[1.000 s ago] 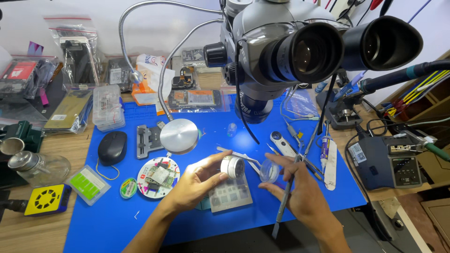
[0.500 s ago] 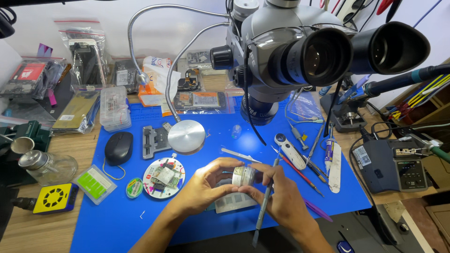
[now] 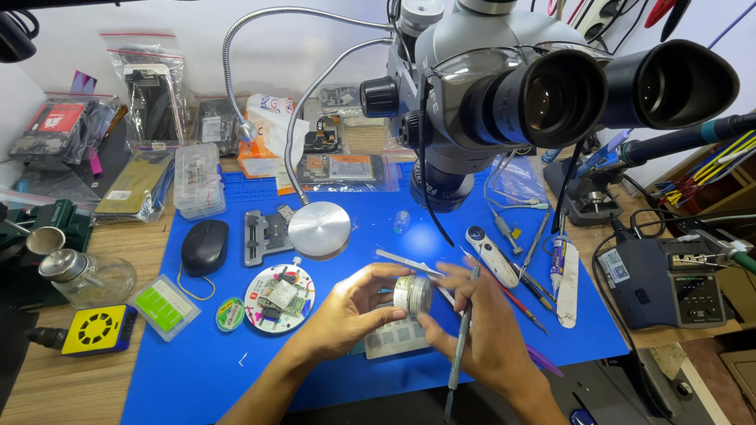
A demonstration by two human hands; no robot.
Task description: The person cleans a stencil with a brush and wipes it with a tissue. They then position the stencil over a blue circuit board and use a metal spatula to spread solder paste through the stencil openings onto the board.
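Here both hands meet near the front edge of the blue work mat (image 3: 197,370), just in front of the big stereo microscope (image 3: 504,94). The left hand (image 3: 346,311) curls its fingers around a small round metal jar (image 3: 413,293), holding it tipped on its side so one flat face looks toward the camera; the right hand (image 3: 480,323) pinches the jar's right rim with its fingertips while a slim metal tool (image 3: 459,346) lies tucked along the same fingers, pointing down toward the near edge. The jar sits above a pale grey stencil plate (image 3: 394,340) lying on the mat. I judge the jar to be light, rigid and rather slippery on its smooth wall, so the surest hold is around the ribbed or stepped rim, thumb opposite fingers; the lid looks like it would turn or lift at that seam, and whatever is inside cannot be seen. Compared with half a second ago, the hands are in much the same place with the jar still between them, but a second ago the left hand held it alone, higher and farther left, while the right hand was apart with the tool.
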